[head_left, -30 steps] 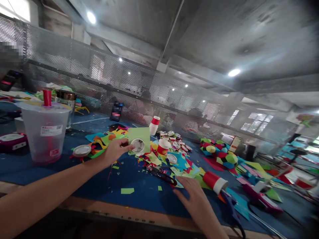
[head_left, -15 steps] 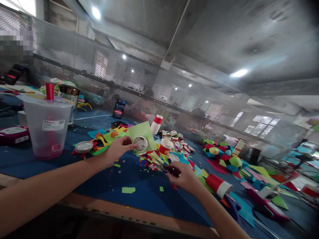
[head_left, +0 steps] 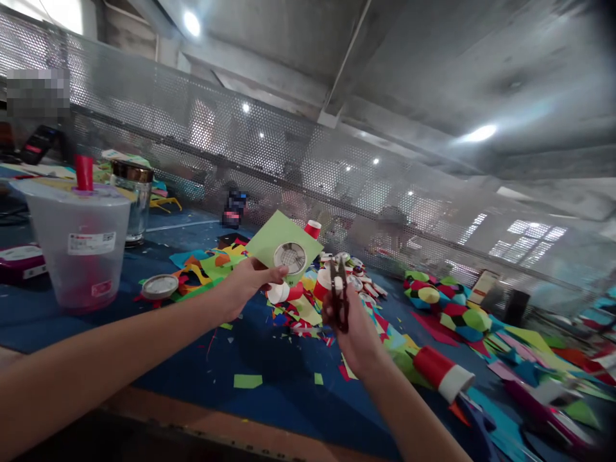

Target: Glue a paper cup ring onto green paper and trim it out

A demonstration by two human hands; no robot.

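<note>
Left hand (head_left: 248, 282) pinching green paper (head_left: 267, 232), right hand (head_left: 356, 333) clasped round dark snips (head_left: 344, 309): seemingly readying to cut.
A cut would call for blades at the paper's edge. At mid-frame, the left hand, angled in from the lower left, holds the sheet and its round disc (head_left: 289, 255) tilted; the right, from the lower right, points the snips upward just beside it, above scraps (head_left: 299, 314).

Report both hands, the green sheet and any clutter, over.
Left hand: pinching green sheet, round disc. Right hand: holding dark snips. Paper scraps below.
</note>
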